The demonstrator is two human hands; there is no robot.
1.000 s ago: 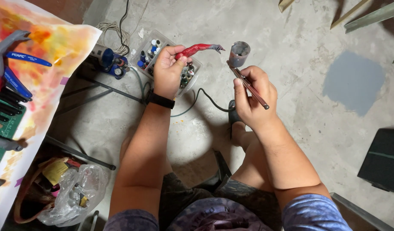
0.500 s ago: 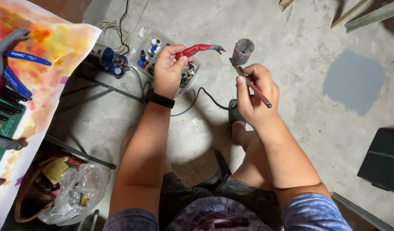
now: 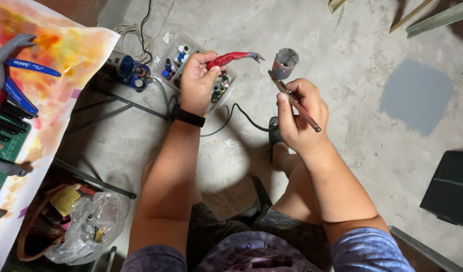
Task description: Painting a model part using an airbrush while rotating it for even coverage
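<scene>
Red figure part [image 3: 231,59] held level; airbrush [image 3: 293,98] tilted, cup up.

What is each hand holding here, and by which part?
The left hand grips a slim red and grey painted figure by its red end. The right hand holds a thin metal airbrush around its middle, paint cup on top.

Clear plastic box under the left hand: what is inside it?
The box holds small paint bottles with coloured caps, standing upright. The left hand and its red figure cover the middle, so the rest is hidden.
</scene>
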